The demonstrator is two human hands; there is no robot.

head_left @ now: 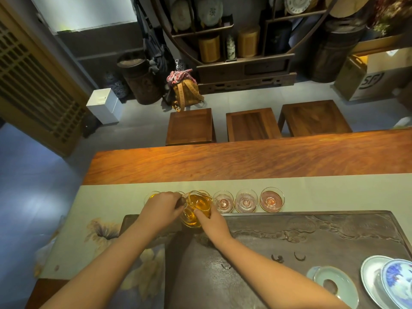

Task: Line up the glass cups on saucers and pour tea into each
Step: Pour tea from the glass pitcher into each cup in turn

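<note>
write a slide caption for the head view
Both hands tip a glass pitcher of tea over a row of glass cups on saucers.

Clear glossy glass is seen in the pitcher [197, 208] (amber tea inside) at frame centre. The cups [246, 200] to its right are thin transparent glass, set on saucers [270, 200] with a shiny gold-toned rim. The table [245, 161] across the middle is polished reddish wood with strong grain. A matt pale-green cloth runner [334, 192] is laid over it. The tea tray [312, 241], lower right, is dark, carved and dull, its material unclear. Glazed glossy ceramic is shown by the celadon lid [334, 284] at bottom right.
</note>
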